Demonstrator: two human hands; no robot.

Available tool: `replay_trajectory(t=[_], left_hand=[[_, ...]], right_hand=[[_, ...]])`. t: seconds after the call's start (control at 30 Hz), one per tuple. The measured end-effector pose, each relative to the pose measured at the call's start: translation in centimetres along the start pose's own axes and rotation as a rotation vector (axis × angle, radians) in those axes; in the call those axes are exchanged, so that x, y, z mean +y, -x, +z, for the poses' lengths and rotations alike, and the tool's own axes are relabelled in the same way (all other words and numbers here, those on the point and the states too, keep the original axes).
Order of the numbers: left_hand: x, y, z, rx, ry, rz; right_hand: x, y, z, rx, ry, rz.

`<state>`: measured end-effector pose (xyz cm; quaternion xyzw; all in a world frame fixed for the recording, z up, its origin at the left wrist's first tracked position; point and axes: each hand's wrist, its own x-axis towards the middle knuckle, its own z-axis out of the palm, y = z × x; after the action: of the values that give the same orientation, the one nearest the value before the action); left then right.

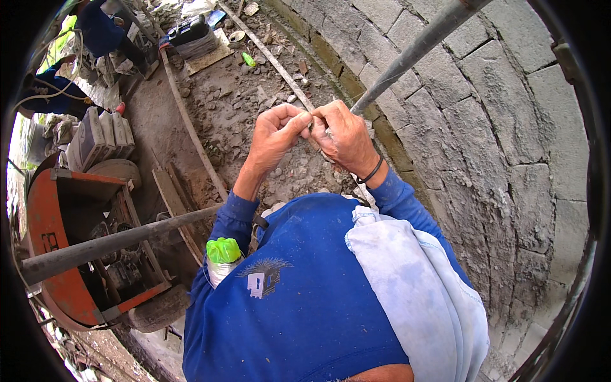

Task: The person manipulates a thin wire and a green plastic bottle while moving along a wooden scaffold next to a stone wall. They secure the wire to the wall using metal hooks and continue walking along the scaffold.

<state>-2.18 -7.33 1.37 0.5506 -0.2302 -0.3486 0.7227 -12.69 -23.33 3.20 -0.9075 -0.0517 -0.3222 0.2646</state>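
My left hand point(273, 137) and my right hand point(348, 139) meet in front of my chest, fingertips pinched close together. Whatever is between the fingers is too small to make out. A thin dark band circles my right wrist. Beside my left forearm, against my blue shirt point(305, 305), rests a whitish bundle with a bright green top point(223, 253). A pale cloth point(420, 280) drapes over the right side of my chest.
A grey block wall point(458, 134) rises on the right, a metal pole point(407, 57) slanting before it. Another pole point(121, 245) crosses at left, over an orange machine point(48, 216). Stacked bags point(95, 137) and two people in dark blue point(102, 28) are farther off. Rubble covers the ground point(223, 121).
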Motion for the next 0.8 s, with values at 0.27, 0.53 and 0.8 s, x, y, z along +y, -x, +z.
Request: replay_trajectory(t=[0.27,0.53,0.8], left_hand=[[0.5,0.4,-0.9,-0.057,-0.012,-0.026],[0.0,0.5,-0.7,-0.020,-0.059,-0.012],[0.9,0.9,-0.9,-0.008,-0.022,-0.085]], right_hand=[[0.2,-0.8,-0.6,-0.005,0.080,-0.093],[0.8,-0.8,-1.6,-0.035,0.139,-0.087],[-0.1,-1.7,-3.1,0.031,-0.380,0.298]])
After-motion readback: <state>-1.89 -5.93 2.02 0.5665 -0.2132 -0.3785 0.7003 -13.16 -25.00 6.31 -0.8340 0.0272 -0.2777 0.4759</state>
